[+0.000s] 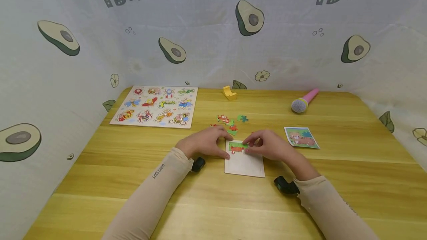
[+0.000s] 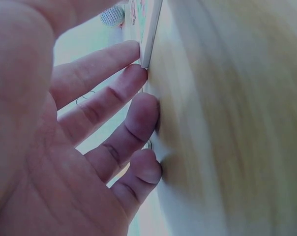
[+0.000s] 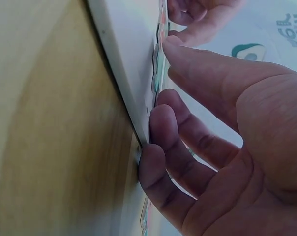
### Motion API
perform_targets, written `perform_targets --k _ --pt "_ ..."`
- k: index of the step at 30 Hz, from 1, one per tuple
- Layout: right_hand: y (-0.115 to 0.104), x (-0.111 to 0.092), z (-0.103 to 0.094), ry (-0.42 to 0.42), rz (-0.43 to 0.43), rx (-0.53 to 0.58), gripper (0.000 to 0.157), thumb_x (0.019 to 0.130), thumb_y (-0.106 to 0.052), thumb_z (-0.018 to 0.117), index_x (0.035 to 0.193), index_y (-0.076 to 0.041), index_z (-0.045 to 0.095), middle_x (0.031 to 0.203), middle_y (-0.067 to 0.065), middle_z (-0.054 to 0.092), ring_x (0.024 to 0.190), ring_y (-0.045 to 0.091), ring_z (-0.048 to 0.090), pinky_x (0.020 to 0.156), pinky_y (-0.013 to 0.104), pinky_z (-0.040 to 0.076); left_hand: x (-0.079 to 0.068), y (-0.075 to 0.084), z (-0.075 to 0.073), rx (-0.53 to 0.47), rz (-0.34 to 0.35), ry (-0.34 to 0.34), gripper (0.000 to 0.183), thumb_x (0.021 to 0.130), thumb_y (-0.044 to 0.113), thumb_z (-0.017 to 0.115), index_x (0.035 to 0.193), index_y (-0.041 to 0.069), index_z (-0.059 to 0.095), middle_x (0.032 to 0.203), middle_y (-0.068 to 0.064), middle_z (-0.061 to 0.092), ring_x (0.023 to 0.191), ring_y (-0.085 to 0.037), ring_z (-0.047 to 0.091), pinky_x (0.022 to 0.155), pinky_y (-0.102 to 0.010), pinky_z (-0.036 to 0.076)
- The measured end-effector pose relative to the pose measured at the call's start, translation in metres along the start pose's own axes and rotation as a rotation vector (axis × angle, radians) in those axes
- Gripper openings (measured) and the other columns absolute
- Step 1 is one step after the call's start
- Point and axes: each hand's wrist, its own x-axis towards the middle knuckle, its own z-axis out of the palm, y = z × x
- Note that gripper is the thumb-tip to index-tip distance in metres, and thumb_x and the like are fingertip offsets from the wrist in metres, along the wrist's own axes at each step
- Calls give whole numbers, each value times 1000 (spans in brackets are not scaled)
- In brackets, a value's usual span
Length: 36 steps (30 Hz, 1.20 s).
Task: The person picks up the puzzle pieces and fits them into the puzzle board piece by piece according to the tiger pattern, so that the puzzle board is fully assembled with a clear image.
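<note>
Puzzle [image 1: 237, 147]: green, orange animal, partly assembled | pale board [image 1: 245, 166] | left fingers [image 1: 225, 134]: wide | right fingers [image 1: 254, 136]: pinching puzzle edge

head view: bright, even | sheen on table [image 1: 207, 210] | wrist views: hazy, soft

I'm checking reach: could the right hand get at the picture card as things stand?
Probably yes: the picture card lies just right of the right hand, and bare tabletop shows between them. The hand would first have to leave the small puzzle board.
</note>
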Motion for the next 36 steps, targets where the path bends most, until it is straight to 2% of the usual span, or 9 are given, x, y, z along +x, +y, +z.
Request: perform_targets --k 4,11,25,31,33,36 --pt "-2 1 3 -2 -7 -61 18 90 -20 78 106 -11 78 94 -2 67 79 15 59 71 33 50 0 0 0 8 5 0 57 85 37 83 133 13 66 134 -2 54 120 -16 51 107 -29 38" --pt "-5 2 8 13 -27 -126 16 90 -20 78 104 -11 78 87 -3 61 77 16 56 71 33 49 0 1 -1 10 4 0 57 85 37 83 133 13 66 135 -2 54 121 -16 51 107 -29 37" --pt "-6 -1 9 35 -14 -118 4 89 -18 79 91 -16 78 87 -6 65 74 15 53 67 31 48 0 1 0 5 2 -2 56 85 36 83 134 14 66 136 -2 53 121 -16 51 106 -30 38" --pt "-5 -4 2 58 -7 -70 12 87 -20 81 96 -12 77 89 -3 65 72 16 54 63 31 47 -1 1 1 -1 2 -5 57 86 36 82 134 13 65 134 -2 53 119 -16 51 106 -30 39" --pt "-5 -6 -3 56 15 -57 20 85 -22 84 99 -11 76 90 -1 65 72 17 54 63 32 47 -1 1 1 1 0 -6 57 85 37 82 135 13 65 134 -2 53 120 -16 50 106 -30 38" --pt "-3 -10 -12 4 43 -47 38 79 -26 89 109 -8 73 96 3 64 71 19 53 63 33 46 -1 1 2 5 -2 -5 58 85 38 82 135 14 65 135 -2 53 120 -17 50 107 -30 38"
